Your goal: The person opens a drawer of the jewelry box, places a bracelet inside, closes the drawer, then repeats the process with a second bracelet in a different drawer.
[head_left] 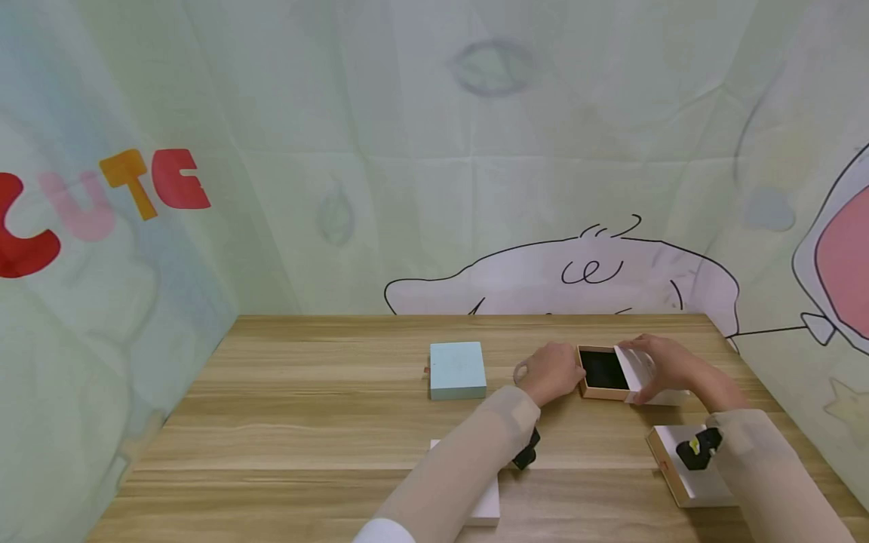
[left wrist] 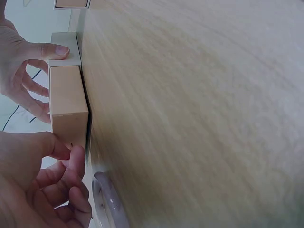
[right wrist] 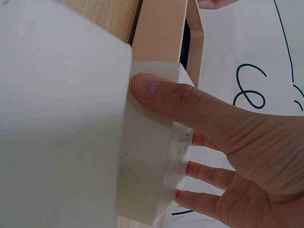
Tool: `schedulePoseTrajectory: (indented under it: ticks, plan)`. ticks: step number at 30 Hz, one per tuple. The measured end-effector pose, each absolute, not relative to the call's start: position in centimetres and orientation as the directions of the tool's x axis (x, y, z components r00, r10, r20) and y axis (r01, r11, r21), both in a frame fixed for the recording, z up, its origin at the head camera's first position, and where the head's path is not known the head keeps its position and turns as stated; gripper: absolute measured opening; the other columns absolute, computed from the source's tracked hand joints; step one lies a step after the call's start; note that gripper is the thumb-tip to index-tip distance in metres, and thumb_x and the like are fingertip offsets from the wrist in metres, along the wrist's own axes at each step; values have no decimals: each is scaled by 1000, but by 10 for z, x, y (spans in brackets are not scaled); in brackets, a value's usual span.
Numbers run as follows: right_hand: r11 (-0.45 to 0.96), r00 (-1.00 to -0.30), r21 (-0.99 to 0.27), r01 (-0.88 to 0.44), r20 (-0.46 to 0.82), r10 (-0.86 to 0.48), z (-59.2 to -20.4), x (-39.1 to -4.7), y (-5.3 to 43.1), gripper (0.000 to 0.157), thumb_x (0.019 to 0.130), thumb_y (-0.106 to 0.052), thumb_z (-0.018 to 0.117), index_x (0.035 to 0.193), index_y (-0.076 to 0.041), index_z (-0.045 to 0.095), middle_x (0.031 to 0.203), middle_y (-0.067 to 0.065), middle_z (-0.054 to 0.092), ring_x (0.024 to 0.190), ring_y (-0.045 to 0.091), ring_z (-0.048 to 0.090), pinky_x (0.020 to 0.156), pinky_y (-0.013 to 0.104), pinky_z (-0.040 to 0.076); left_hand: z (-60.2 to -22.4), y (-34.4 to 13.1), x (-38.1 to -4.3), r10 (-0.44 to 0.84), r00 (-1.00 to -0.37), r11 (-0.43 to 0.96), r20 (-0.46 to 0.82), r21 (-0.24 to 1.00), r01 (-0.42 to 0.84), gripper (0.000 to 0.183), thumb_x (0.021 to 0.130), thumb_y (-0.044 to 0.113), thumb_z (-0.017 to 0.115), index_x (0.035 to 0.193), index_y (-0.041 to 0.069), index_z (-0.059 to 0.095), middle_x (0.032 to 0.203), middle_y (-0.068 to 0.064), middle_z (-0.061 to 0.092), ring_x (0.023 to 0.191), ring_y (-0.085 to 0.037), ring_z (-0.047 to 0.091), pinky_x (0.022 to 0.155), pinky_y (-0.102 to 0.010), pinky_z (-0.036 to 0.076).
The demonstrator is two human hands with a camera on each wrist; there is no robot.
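A small slide-out box lies near the back right of the table, its tan drawer (left wrist: 69, 90) drawn partly out of a white sleeve (right wrist: 147, 142). Dark lining (head_left: 603, 369) shows inside the drawer. At the drawer's front end my left hand (head_left: 553, 371) pinches a small pull tab between thumb and index finger. My right hand (head_left: 665, 369) grips the sleeve, thumb on the near side and fingers on the far side. Beside my left hand a pale, glossy bangle (left wrist: 110, 202) lies on the wood, partly hidden by that hand in the head view.
A light blue box (head_left: 458, 369) with a small tab on its left side stands left of my left hand. Under my left forearm a white box (head_left: 485, 507) is partly covered. Another white-topped box (head_left: 706, 490) with a tan side sits by my right forearm. A printed curtain hangs behind the table.
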State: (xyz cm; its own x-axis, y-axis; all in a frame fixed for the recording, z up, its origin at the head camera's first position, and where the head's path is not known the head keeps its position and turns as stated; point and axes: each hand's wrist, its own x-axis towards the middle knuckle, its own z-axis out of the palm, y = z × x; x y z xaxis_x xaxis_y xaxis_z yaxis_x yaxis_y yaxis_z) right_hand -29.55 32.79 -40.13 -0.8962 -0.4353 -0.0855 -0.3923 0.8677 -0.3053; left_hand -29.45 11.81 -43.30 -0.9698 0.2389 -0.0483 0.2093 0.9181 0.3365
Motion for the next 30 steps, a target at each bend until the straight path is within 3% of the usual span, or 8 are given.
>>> schedulePoseTrajectory:
  ticks: [9, 18, 30]
  plan:
    - [876, -899, -306, -372, -116, -422, -400, -295, 326, 97, 52, -27, 100, 132, 8, 55, 124, 32, 57, 103, 45, 57, 86, 62, 48, -432, 118, -294, 209, -976, 921, -61, 348, 175, 39, 93, 37, 68, 61, 18, 55, 61, 4, 53, 53, -13, 50, 57, -48, 48]
    - [872, -894, -298, -389, -104, -435, -400, -295, 326, 96, 52, -27, 100, 130, 8, 56, 125, 33, 57, 104, 46, 57, 86, 62, 47, -432, 113, -294, 229, -971, 907, -63, 375, 190, 43, 94, 35, 68, 58, 18, 52, 57, 4, 48, 49, -12, 47, 44, -37, 40]
    - [872, -897, -299, -388, -95, -431, -400, -295, 326, 95, 53, -28, 99, 131, 7, 56, 124, 33, 57, 104, 47, 56, 86, 63, 48, -430, 112, -292, 206, -975, 909, -83, 386, 160, 43, 94, 37, 67, 59, 19, 52, 56, 5, 47, 49, -12, 46, 47, -38, 39]
